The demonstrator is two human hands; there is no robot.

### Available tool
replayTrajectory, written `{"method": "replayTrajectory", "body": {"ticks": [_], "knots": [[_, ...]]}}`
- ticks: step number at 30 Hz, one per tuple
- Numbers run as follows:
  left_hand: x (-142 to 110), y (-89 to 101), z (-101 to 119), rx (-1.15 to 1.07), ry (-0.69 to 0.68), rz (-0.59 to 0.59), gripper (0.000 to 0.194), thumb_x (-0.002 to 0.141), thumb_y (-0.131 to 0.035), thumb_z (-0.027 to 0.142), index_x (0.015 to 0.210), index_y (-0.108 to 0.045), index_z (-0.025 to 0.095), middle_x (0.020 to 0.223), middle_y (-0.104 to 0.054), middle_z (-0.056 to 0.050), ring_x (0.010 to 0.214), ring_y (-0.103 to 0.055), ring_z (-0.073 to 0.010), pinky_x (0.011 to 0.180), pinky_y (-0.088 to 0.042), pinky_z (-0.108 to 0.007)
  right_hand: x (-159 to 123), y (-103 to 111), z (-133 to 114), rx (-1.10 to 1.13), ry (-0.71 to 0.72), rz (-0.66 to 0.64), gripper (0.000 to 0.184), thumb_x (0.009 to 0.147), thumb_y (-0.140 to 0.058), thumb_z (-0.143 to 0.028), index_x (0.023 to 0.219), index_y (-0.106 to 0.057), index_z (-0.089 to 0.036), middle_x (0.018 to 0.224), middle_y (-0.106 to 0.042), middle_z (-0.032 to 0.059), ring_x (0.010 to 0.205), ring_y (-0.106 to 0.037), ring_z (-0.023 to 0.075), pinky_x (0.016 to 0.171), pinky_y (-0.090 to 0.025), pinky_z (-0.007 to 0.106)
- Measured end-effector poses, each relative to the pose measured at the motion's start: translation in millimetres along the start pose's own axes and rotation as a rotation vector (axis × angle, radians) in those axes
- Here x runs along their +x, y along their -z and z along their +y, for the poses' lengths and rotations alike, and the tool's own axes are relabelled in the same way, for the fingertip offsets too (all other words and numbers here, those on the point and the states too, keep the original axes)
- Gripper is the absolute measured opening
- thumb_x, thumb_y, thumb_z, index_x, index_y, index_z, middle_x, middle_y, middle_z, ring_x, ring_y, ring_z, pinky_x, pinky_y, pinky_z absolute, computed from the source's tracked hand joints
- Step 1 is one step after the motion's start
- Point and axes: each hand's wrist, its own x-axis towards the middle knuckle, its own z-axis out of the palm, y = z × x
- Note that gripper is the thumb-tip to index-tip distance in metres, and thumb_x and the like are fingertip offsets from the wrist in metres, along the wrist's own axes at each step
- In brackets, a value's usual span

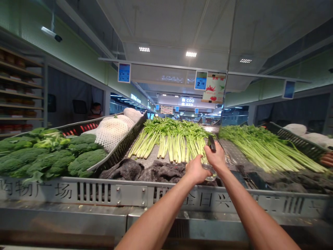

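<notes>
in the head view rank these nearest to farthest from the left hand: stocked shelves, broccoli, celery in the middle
From the left hand:
1. Celery: just beyond the hand, in the middle of the display.
2. Broccoli: off to the left, at the front of the display.
3. Stocked shelves: far left, in the background.

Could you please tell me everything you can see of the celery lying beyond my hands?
The celery forms a broad, loose row, with bright green leaves at the back and slender, paler stalks whose whitish ends point toward the viewer. It looks fresh, and no wrapping shows. It lies on a grey, perforated surface, behind the crumpled dark cloth. The right hand is near its right end; whether they touch cannot be told.
</notes>
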Motion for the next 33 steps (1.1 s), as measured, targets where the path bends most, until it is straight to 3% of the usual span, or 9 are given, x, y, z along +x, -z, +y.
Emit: {"method": "replayTrajectory", "body": {"ticks": [13,21,33], "knots": [[-3,10.2,-14,-0.005,0.018,0.046,0.073,0.051,-0.064,0.039,0.116,-0.035,0.022,0.108,-0.053,-0.006,0.095,-0.050,-0.0221,0.076,-0.039,-0.030,-2,-11,-15,0.045,0.025,-0.025,0.027,0.063,-0.037,-0.039,0.073,-0.050,-0.018,0.062,-0.052,0.0023,0.057,-0.045,0.0162,0.052,-0.032,0.026],[-8,23.0,-27,0.026,0.048,0.075,0.072,0.051,-0.063,0.039,0.116,-0.035,0.022,0.107,-0.054,-0.006,0.095,-0.050,-0.0227,0.077,-0.039,-0.031,-7,-27,-28,0.075,-0.018,-0.074,0.021,0.063,-0.038,-0.037,0.067,-0.048,-0.019,0.055,-0.049,-0.0004,0.052,-0.043,0.0145,0.048,-0.030,0.024],[-15,37.7,-49,0.027,0.095,0.115,0.072,0.052,-0.063,0.037,0.117,-0.035,0.021,0.109,-0.052,-0.006,0.097,-0.049,-0.0222,0.077,-0.038,-0.028,-16,-48,-47,0.151,0.027,-0.131,0.020,0.064,-0.038,-0.037,0.068,-0.046,-0.019,0.059,-0.050,-0.0002,0.054,-0.044,0.0141,0.049,-0.030,0.024]]}}
